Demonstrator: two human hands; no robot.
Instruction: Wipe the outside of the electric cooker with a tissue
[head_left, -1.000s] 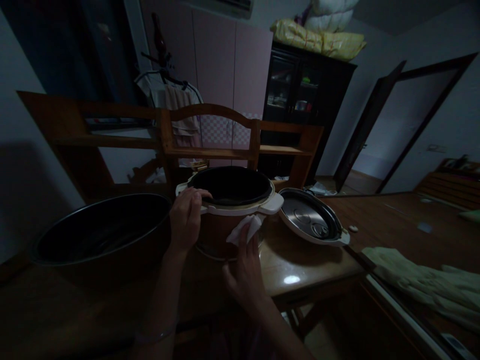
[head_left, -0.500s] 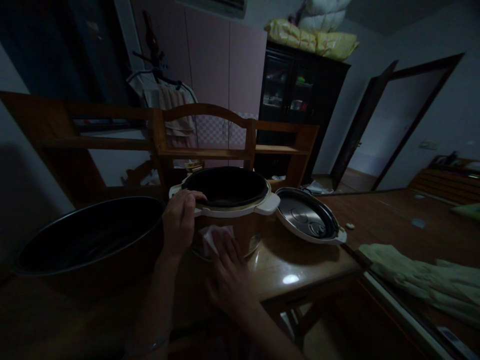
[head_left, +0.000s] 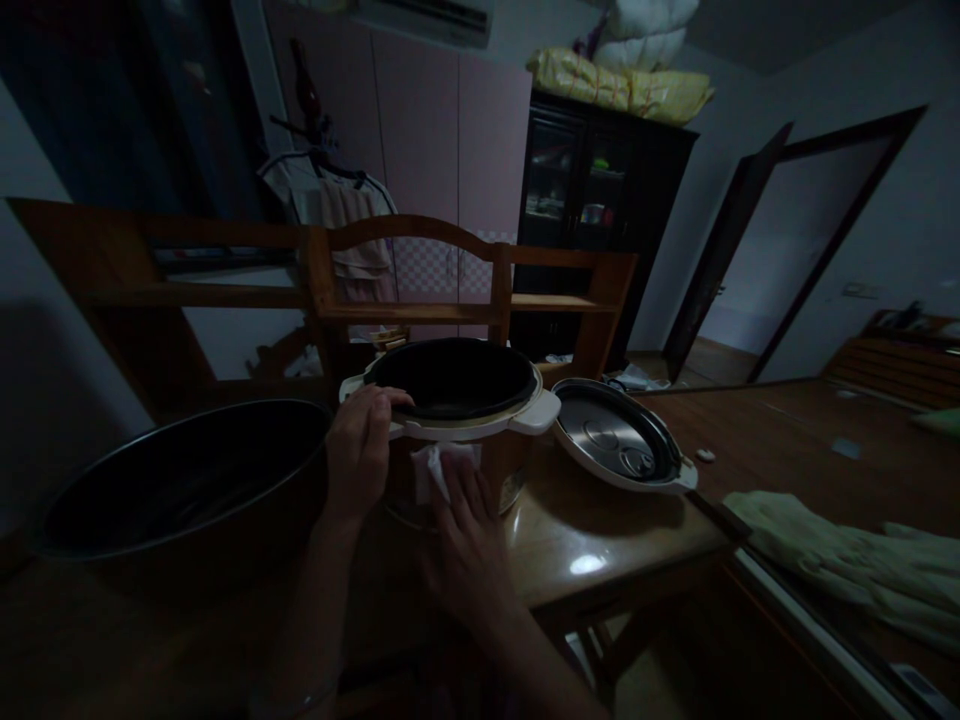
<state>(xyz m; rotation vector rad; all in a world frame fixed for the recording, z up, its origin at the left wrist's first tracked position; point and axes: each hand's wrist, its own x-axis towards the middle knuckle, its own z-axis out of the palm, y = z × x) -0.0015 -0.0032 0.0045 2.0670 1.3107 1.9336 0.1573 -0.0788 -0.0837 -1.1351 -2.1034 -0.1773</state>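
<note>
While the room is dim, the round cooker (head_left: 504,466) stands on the shiny wooden surface (head_left: 600,535) with its top open. Its inside is dark and smooth, and what is in it cannot be seen. The left hand (head_left: 360,452) curls its fingers over the cooker's pale rim and grips it. The right hand (head_left: 465,528) lies almost flat, pressing a small white cloth (head_left: 433,466) against the cooker's front side. Just to the right of the cooker, its round lid (head_left: 619,435) lies upside down, shiny metal facing up. To the left of the cooker sits a big dark bowl (head_left: 187,470), too dim inside to tell. Far right of the cooker lies a soft pale cloth (head_left: 847,560).
</note>
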